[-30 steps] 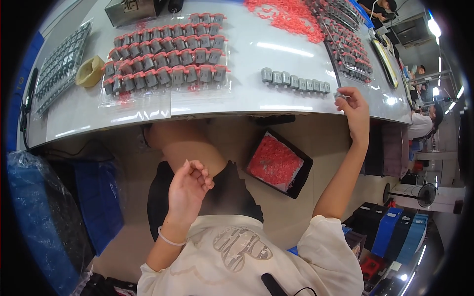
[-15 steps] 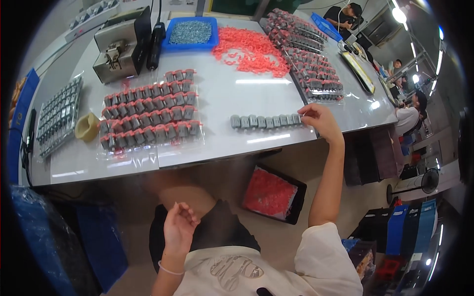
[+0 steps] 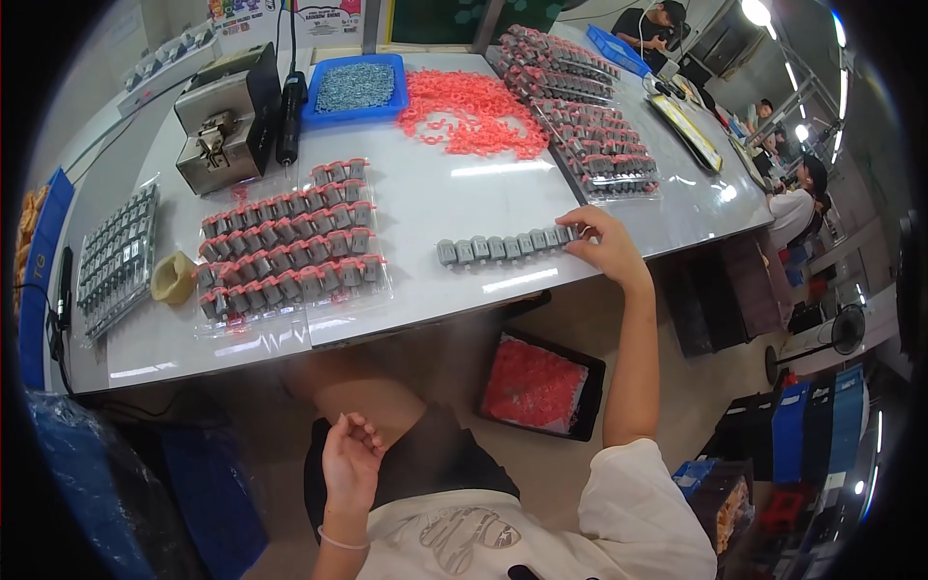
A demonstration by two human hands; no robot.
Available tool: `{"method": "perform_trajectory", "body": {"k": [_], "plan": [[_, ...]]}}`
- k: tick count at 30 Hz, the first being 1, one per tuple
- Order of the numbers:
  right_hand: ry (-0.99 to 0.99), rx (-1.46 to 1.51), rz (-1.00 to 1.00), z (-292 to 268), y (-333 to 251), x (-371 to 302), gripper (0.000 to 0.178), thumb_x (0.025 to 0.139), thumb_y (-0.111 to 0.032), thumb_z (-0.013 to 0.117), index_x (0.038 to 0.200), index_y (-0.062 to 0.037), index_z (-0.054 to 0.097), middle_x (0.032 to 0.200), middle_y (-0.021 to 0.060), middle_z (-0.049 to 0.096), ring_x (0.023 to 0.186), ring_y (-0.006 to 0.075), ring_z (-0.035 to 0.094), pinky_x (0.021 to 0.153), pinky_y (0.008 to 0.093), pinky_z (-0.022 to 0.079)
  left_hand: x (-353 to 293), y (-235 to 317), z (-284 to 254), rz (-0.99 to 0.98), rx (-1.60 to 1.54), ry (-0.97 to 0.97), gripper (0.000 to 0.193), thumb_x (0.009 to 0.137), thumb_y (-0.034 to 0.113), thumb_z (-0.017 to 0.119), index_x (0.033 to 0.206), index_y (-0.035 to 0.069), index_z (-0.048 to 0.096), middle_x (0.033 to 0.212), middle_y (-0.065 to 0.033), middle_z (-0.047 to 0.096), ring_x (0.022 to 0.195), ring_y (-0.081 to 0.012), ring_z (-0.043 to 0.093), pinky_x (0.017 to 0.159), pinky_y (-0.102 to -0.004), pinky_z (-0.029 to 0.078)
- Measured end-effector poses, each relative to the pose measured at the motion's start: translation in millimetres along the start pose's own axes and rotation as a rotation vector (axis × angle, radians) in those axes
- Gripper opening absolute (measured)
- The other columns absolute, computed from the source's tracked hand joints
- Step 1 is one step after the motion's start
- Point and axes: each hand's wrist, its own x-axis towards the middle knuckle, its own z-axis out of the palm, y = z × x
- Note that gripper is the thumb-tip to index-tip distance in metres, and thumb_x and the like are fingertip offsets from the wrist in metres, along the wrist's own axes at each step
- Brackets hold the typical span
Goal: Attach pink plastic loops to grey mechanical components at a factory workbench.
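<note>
Nine or so in the row of grey motors (image 3: 511,247), right of frame centre, near the front edge of the table (image 3: 416,208). Right hand (image 3: 607,248) narrow, finger and thumb pinching the end motor (image 3: 564,235); can't tell how firmly. Left hand (image 3: 353,462) loosely curled, lower centre, nothing visible in it.

Risks, my read: pushing too hard from the right could skew or topple the row; slipping at the pinch could mean a drop off the edge, maybe close to the black bin (image 3: 591,398).

Containers: blue tray (image 3: 356,115), upper left of centre, full of small silvery parts (image 3: 356,87). Black bin, below the table, lower centre, holding red pieces (image 3: 532,382). Blue crate (image 3: 35,338), far left, with orange-brown items (image 3: 32,217), too blurred to identify. Blue tray upper right (image 3: 619,50), contents unclear. Heap of red clips (image 3: 474,111), top centre, loose on the table, so easy to scatter if brushed.
</note>
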Motion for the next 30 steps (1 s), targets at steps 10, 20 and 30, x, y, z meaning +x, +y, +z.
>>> {"method": "perform_trajectory", "body": {"k": [10, 20, 30], "plan": [[0.015, -0.077, -0.152, 7, -6, 2, 0.042, 0.069, 0.003, 0.064, 0.11, -0.0058, 0.064, 0.108, 0.0076, 0.06, 0.103, 0.0213, 0.055, 0.091, 0.0307, 0.043, -2, -2, -11, 0.001, -0.032, -0.016, 0.018, 0.093, 0.027, 0.048, 0.087, 0.011, 0.052, 0.081, -0.0026, 0.051, 0.073, -0.0156, 0.048, 0.071, -0.0286, 0.041], [-0.008, -0.04, -0.153, 8, -13, -1, 0.042, 0.064, 0.003, 0.064, 0.105, -0.003, 0.065, 0.107, 0.0091, 0.061, 0.105, 0.0228, 0.056, 0.095, 0.0312, 0.041, -2, -3, -11, 0.011, -0.028, -0.014, 0.015, 0.093, 0.024, 0.048, 0.086, 0.01, 0.051, 0.081, -0.0025, 0.051, 0.074, -0.0155, 0.048, 0.07, -0.0282, 0.041], [0.028, -0.077, -0.145, 13, -14, -7, 0.041, 0.068, -0.001, 0.066, 0.109, -0.004, 0.064, 0.114, 0.0107, 0.06, 0.11, 0.0245, 0.054, 0.097, 0.033, 0.04, -3, -2, -10, 0.014, -0.031, -0.015, 0.015, 0.092, 0.024, 0.048, 0.086, 0.01, 0.051, 0.081, -0.0024, 0.051, 0.074, -0.0157, 0.048, 0.071, -0.0284, 0.041]]}}
